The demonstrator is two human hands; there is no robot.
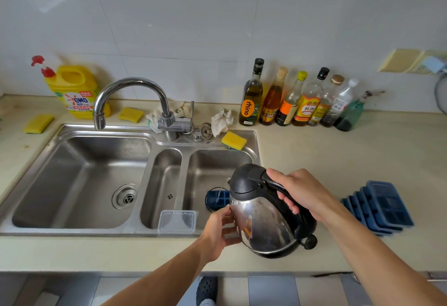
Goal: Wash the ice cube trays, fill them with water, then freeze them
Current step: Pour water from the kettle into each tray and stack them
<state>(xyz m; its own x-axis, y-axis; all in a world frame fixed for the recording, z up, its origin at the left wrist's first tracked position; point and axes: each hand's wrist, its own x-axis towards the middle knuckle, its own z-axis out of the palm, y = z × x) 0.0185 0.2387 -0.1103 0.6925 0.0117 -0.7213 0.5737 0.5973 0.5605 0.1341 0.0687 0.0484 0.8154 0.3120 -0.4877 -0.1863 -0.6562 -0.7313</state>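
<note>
My right hand (302,194) grips the kettle (263,221) by its handle, spout tipped away over the blue ice cube tray (217,198) lying in the right basin of the sink (212,159), just beyond my left hand (217,230), which curls at the kettle's side, holding what I cannot tell.

The yellow detergent jug (76,92) reads "OMO"; the dark oil bottle (251,97) reads "rhino".

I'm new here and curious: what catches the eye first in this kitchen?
A steel kettle, held by its handle in the right hand, tips over the right sink basin toward a blue ice tray. More blue trays sit stacked on the counter at right; a yellow detergent jug stands back left.
</note>
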